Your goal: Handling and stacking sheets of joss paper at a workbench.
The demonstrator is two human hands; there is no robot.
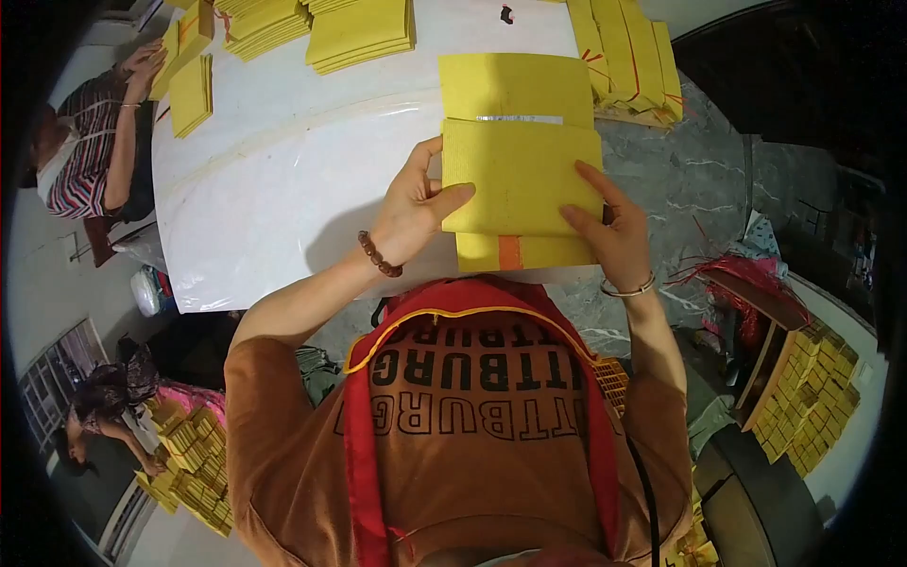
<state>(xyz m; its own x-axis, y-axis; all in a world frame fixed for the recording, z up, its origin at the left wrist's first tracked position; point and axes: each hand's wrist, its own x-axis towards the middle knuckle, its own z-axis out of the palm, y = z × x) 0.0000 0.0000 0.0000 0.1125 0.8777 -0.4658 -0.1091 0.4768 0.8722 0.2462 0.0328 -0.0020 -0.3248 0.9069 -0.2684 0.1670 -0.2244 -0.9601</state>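
A wad of yellow paper sheets (521,175) is held up over the near edge of the white table. An upper sheet extends past its far side, with a narrow silvery strip between, and an orange patch shows at the near side. My left hand (413,203) grips its left edge, thumb on top and fingers mostly hidden behind. On the right edge, my right hand (616,231) is closed with thumb and forefinger on the top face. Whether the sheets are folded or only stacked, I cannot tell.
Stacked yellow paper (361,33) lies along the far side of the white table (255,208). Bundles with red ties (628,57) stand at far right. One person (90,161) handles paper at left; another (109,406) bends over piles lower left. More bundles (808,402) fill the right.
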